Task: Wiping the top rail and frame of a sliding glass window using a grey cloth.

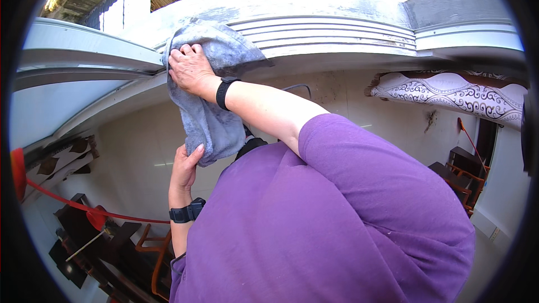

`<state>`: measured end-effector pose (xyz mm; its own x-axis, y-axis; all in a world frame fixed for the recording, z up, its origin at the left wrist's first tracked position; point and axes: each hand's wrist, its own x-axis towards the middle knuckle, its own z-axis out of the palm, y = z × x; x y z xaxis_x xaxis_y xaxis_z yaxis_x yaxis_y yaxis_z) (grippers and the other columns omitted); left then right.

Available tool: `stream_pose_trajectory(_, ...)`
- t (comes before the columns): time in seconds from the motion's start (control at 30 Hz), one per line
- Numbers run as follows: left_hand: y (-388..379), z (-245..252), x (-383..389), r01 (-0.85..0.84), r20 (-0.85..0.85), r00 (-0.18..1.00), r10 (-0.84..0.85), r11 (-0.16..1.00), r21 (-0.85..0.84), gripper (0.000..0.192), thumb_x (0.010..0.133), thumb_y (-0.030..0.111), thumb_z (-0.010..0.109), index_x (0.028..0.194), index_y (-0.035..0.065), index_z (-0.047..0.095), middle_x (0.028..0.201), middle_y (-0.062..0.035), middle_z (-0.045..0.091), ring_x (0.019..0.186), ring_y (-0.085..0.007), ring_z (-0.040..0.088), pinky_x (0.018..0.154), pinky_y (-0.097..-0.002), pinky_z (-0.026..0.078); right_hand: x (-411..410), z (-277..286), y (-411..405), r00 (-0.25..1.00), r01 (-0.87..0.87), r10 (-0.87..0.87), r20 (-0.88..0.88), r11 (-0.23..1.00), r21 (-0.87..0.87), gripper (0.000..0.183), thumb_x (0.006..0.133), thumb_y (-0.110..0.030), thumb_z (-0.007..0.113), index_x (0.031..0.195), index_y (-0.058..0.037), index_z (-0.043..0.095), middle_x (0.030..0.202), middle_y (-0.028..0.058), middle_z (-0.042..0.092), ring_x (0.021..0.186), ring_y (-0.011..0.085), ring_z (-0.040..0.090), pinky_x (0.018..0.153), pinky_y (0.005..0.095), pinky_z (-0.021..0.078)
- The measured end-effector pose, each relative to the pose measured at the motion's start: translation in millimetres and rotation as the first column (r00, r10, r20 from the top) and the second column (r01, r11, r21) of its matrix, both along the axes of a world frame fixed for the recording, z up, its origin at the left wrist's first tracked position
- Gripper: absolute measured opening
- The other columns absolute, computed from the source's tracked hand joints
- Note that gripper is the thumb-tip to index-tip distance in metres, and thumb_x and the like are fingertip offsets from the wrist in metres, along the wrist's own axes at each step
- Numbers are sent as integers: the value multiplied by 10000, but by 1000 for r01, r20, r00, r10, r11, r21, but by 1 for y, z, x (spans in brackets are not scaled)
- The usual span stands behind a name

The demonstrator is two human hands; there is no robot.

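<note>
A grey-blue cloth [219, 134] drapes over the inner edge of a window sill, at the end of the white sliding-window tracks [328, 35]. My right hand [190, 67] lies on its upper part with bent fingers, pressing it against the frame near the corner of the window sash [92, 54]. Lower down, my left hand [185, 166] pinches the hanging end of the cloth, thumb on top. The cloth hides the part of the track beneath it. Both wrists wear black bands.
Left of the cloth stand the sash and its glass [67, 109]. A patterned rolled curtain [454, 94] is at the right. A red strap [97, 210] crosses the lower left, near dark furniture and a wooden chair [158, 252]. Beyond the tracks runs an outer ledge [303, 2].
</note>
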<state>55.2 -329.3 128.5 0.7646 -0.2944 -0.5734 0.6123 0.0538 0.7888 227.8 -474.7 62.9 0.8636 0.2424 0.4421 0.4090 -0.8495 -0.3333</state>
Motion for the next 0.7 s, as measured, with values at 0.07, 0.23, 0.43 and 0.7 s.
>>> stream_pose_trajectory(0.07, 2, 1, 1, -6, 2, 1000, 6, 1000, 14, 287, 853, 221, 673, 1043, 7, 647, 940, -28, 662, 879, -107, 589, 825, -270, 445, 5, 2, -9, 1000, -29, 29, 2, 999, -22, 270, 829, -336, 588, 952, -98, 622, 974, 46, 569, 978, 228, 492, 829, 393, 362)
stream_pose_trajectory(0.23, 6, 10, 12, 55, 3, 998, -55, 998, -9, 292, 857, 225, 665, 1046, 4, 643, 970, -45, 662, 894, -114, 596, 794, -275, 465, -24, 4, -110, 999, 28, -27, 21, 999, -45, 309, 857, -342, 588, 1033, -89, 609, 995, 67, 588, 964, 242, 541, 819, 362, 433)
stream_pose_trajectory(0.43, -20, -1, 28, 259, 56, 964, -259, 966, -6, 274, 858, 237, 668, 1011, 11, 639, 844, -8, 614, 762, -87, 541, 694, -257, 440, -77, 13, -279, 923, 384, -376, 80, 890, -246, 252, 867, -293, 569, 1005, -87, 616, 1020, 65, 597, 991, 247, 556, 866, 400, 442)
stream_pose_trajectory(0.7, -50, -6, 46, 342, 57, 939, -339, 937, -74, 320, 856, 204, 676, 1097, -3, 637, 968, -10, 648, 876, -84, 563, 826, -247, 434, -62, 2, -208, 951, 307, -304, 61, 951, -36, 207, 790, -231, 597, 922, -71, 583, 998, 104, 577, 1014, 282, 529, 911, 402, 412)
